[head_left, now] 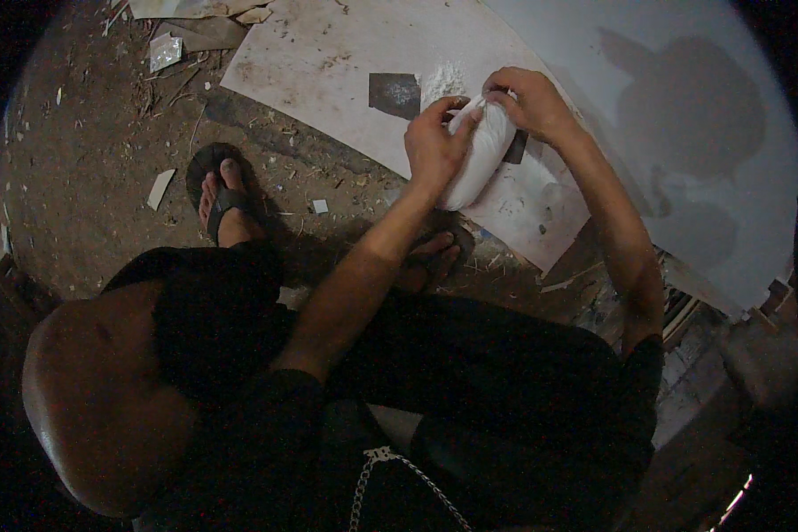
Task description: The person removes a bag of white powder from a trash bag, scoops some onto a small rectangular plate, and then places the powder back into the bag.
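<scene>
A plump white plastic bag (481, 164), apparently filled with white powder, rests on a pale board (315, 66). Its gathered neck points away from me. My left hand (436, 142) is closed round the near left side of the neck, thumb against the plastic. On the far right side, my right hand (528, 102) pinches the neck's tip between thumb and fingers. Just beyond the bag lies a small heap of white powder (443, 80). A dark square sheet (394, 95) dusted with powder sits left of the heap. Part of another dark piece (515, 148) shows behind the bag.
A large grey-white panel (700, 177) stands along the right, with shadows on it. The dirt floor (89, 177) carries shavings, scraps and a small clear packet (165, 53). My sandalled foot (226, 195) is left of the board. Wood pieces (776, 306) lie at the lower right.
</scene>
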The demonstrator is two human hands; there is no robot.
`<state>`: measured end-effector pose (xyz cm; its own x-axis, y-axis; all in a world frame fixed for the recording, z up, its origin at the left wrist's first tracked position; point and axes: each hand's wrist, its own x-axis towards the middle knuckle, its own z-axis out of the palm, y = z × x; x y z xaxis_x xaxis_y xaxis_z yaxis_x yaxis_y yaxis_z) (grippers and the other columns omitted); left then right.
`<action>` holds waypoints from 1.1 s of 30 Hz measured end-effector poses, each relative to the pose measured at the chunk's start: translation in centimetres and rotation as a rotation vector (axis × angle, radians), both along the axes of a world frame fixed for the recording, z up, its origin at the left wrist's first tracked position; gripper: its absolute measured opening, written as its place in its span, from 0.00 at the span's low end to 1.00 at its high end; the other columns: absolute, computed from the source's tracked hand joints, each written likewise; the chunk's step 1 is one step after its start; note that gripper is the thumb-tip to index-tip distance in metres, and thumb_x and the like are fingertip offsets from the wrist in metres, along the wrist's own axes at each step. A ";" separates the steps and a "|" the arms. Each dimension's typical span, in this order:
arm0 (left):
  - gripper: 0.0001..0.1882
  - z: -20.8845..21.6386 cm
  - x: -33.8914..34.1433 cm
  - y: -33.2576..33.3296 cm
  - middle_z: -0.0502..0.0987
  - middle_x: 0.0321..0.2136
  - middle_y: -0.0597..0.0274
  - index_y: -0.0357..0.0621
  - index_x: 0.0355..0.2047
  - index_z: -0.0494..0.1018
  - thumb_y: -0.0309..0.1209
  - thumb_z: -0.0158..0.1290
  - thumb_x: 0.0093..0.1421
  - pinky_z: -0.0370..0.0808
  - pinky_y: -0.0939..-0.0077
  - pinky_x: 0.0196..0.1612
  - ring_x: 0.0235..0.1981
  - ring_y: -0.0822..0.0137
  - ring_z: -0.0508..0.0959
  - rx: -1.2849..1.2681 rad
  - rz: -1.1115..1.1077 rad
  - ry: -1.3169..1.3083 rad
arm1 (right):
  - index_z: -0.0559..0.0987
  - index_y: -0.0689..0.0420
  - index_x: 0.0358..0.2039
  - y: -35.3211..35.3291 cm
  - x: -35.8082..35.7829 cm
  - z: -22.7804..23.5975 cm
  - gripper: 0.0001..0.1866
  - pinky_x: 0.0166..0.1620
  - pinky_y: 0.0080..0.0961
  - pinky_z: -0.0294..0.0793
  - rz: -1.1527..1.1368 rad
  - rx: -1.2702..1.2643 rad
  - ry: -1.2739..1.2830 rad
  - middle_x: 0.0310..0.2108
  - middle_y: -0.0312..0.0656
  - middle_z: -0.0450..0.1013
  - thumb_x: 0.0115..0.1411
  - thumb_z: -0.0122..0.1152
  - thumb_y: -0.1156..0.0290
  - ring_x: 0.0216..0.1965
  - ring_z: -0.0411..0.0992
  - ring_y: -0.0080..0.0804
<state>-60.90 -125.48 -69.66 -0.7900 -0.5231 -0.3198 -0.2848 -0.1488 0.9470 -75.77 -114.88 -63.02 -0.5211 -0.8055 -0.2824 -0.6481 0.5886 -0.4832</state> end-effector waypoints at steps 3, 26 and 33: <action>0.21 -0.1 -0.3 0.2 0.81 0.32 0.47 0.38 0.40 0.78 0.44 0.58 0.56 0.76 0.67 0.36 0.30 0.57 0.82 -0.151 -0.127 0.013 | 0.77 0.58 0.38 0.4 0.1 -1.2 0.11 0.43 0.40 0.73 0.056 0.177 0.075 0.35 0.45 0.76 0.56 0.55 0.70 0.37 0.74 0.48; 0.15 -0.1 0.4 0.9 0.79 0.25 0.46 0.41 0.34 0.81 0.40 0.58 0.55 0.73 0.62 0.32 0.27 0.50 0.79 -0.361 -0.011 0.013 | 0.67 0.64 0.40 -1.7 1.4 -3.9 0.13 0.43 0.49 0.74 -0.243 0.200 0.166 0.38 0.57 0.74 0.55 0.55 0.75 0.41 0.74 0.58; 0.15 -0.2 0.4 1.0 0.78 0.24 0.45 0.40 0.34 0.81 0.40 0.59 0.55 0.73 0.63 0.31 0.26 0.50 0.79 -0.382 -0.018 -0.004 | 0.67 0.66 0.40 -2.1 0.9 -5.1 0.15 0.43 0.49 0.75 -0.308 0.298 0.181 0.38 0.61 0.73 0.54 0.56 0.75 0.41 0.74 0.60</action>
<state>-60.51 -124.45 -69.88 -0.7991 -0.5915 -0.1079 -0.2883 0.2194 0.9321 -74.83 -116.93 -68.12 -0.7856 -0.5031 -0.3602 -0.4796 0.8629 -0.1592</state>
